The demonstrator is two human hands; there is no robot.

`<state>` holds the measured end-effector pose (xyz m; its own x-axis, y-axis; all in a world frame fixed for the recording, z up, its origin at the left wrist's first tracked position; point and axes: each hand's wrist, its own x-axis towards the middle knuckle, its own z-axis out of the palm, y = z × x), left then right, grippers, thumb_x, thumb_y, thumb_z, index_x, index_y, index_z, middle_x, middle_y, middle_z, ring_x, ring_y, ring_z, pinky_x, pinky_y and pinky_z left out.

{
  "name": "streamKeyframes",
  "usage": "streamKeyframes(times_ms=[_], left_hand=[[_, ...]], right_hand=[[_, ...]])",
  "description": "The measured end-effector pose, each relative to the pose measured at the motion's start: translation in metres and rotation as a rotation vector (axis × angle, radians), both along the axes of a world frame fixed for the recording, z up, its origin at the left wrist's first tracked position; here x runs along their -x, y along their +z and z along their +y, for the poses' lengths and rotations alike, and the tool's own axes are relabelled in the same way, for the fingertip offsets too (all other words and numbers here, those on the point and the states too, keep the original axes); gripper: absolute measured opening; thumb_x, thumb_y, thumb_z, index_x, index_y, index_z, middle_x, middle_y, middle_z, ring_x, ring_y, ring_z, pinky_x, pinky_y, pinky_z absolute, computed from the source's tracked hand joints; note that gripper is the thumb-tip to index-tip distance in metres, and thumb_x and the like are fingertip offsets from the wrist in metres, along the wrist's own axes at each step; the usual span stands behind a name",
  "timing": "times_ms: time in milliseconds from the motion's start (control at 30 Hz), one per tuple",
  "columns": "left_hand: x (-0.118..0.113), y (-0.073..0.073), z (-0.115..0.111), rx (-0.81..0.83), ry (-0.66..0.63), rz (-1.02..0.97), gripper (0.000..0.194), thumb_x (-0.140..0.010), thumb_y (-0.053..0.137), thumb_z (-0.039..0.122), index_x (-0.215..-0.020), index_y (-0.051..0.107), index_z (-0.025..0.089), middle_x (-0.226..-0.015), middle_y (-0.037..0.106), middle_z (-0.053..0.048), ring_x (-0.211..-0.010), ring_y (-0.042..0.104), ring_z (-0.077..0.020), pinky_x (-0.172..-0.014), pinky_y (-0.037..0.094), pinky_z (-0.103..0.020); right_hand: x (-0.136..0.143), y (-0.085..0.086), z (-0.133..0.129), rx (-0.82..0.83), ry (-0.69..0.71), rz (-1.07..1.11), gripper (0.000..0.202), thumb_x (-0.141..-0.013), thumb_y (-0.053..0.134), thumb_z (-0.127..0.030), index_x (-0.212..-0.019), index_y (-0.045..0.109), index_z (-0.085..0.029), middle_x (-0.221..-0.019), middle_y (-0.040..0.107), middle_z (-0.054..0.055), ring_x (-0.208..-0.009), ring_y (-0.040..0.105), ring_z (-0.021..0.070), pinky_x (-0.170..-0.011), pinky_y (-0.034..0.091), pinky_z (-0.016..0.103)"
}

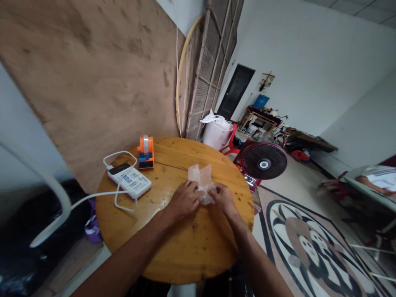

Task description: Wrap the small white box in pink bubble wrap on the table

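A small piece of clear bubble wrap point(200, 175) lies on the round wooden table point(185, 251), its upper edge split into two flaps. My left hand point(186, 195) rests at its left side, fingers curled onto the near part of the plastic. From the right, my right hand point(222, 198) pinches the wrap's lower right edge between thumb and fingers. Both sets of fingertips are close together. Whether anything is folded inside the wrap I cannot tell.
On the table's left are an orange and blue tape dispenser point(146, 152) and a white power bank point(131, 180) with looped white cables. Beyond the right edge stands a round black cooker top point(264, 161). A white sack point(217, 131) and a red chair point(230, 142) are behind.
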<state>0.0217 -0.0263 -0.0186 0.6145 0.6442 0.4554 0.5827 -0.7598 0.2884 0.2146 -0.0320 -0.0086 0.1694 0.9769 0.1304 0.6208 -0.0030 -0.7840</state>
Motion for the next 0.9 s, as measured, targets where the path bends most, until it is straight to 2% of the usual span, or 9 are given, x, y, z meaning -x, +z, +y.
streamKeyframes(times_ms=[100,200,300,467,567,633,700,767,900], left_hand=[[-0.001,0.0,0.0,-0.003,0.001,-0.008,0.022,-0.084,0.049,0.016,-0.099,0.064,0.022,-0.103,0.057,-0.009,-0.099,0.046,-0.0245,-0.087,0.043,-0.039],[-0.002,-0.002,0.0,0.029,-0.002,-0.078,0.03,-0.084,0.048,0.016,-0.111,0.059,0.021,-0.106,0.058,-0.009,-0.099,0.048,-0.0239,-0.09,0.042,-0.039],[-0.002,-0.005,0.0,0.08,0.008,-0.175,0.043,-0.081,0.048,0.015,-0.124,0.048,0.019,-0.115,0.058,-0.009,-0.105,0.049,-0.0243,-0.095,0.041,-0.04],[-0.001,-0.007,0.002,0.141,-0.003,-0.24,0.052,-0.08,0.048,0.013,-0.131,0.041,0.018,-0.124,0.055,-0.01,-0.113,0.048,-0.0241,-0.1,0.04,-0.04],[0.0,-0.006,0.003,0.159,-0.007,-0.253,0.056,-0.08,0.048,0.012,-0.134,0.038,0.016,-0.123,0.056,-0.011,-0.112,0.048,-0.0238,-0.099,0.041,-0.039],[0.0,-0.006,0.003,0.161,-0.016,-0.256,0.057,-0.079,0.048,0.012,-0.135,0.038,0.015,-0.122,0.057,-0.011,-0.11,0.049,-0.0238,-0.098,0.042,-0.04],[0.001,-0.006,0.003,0.162,-0.022,-0.262,0.058,-0.079,0.048,0.012,-0.135,0.038,0.014,-0.122,0.057,-0.012,-0.111,0.049,-0.0242,-0.099,0.041,-0.042],[0.001,-0.006,0.002,0.173,-0.022,-0.291,0.059,-0.078,0.049,0.012,-0.136,0.038,0.013,-0.123,0.056,-0.012,-0.112,0.049,-0.0243,-0.101,0.041,-0.042],[0.002,-0.004,0.0,0.255,0.017,-0.424,0.063,-0.073,0.052,0.01,-0.135,0.039,0.016,-0.118,0.058,-0.011,-0.107,0.054,-0.0225,-0.094,0.045,-0.038]], right_hand=[[0.009,0.003,0.001,0.003,0.029,0.04,0.023,-0.07,0.056,-0.04,-0.064,0.055,-0.018,-0.055,0.054,-0.002,-0.049,0.048,0.0116,-0.046,0.036,0.021],[0.017,0.003,0.003,0.007,0.058,0.068,0.024,-0.074,0.053,-0.04,-0.065,0.056,-0.017,-0.056,0.056,-0.002,-0.05,0.05,0.0119,-0.047,0.039,0.022],[0.024,0.005,0.005,0.0,0.076,0.049,0.023,-0.075,0.053,-0.036,-0.064,0.058,-0.017,-0.055,0.057,-0.001,-0.05,0.051,0.0121,-0.049,0.04,0.022],[0.035,0.016,0.0,-0.001,0.105,-0.042,0.019,-0.076,0.055,-0.027,-0.062,0.062,-0.016,-0.051,0.058,0.0,-0.049,0.052,0.0122,-0.05,0.037,0.022],[0.035,0.025,-0.003,0.047,0.189,-0.101,0.032,-0.084,0.049,-0.032,-0.06,0.063,-0.015,-0.051,0.058,0.001,-0.05,0.053,0.0118,-0.052,0.037,0.021],[0.033,0.029,-0.004,0.108,0.269,-0.064,0.036,-0.087,0.043,-0.031,-0.062,0.063,-0.014,-0.053,0.059,0.001,-0.05,0.053,0.0112,-0.054,0.039,0.021],[0.031,0.03,-0.004,0.15,0.34,-0.018,0.028,-0.085,0.044,-0.025,-0.069,0.065,-0.014,-0.057,0.06,0.001,-0.051,0.054,0.011,-0.055,0.04,0.021],[0.031,0.029,-0.005,0.126,0.364,-0.052,0.019,-0.079,0.049,-0.018,-0.078,0.067,-0.015,-0.063,0.063,0.0,-0.055,0.055,0.0119,-0.057,0.041,0.021],[0.037,0.028,-0.008,0.019,0.281,-0.294,0.018,-0.074,0.057,-0.013,-0.086,0.069,-0.018,-0.075,0.068,0.002,-0.068,0.059,0.0147,-0.063,0.039,0.023]])
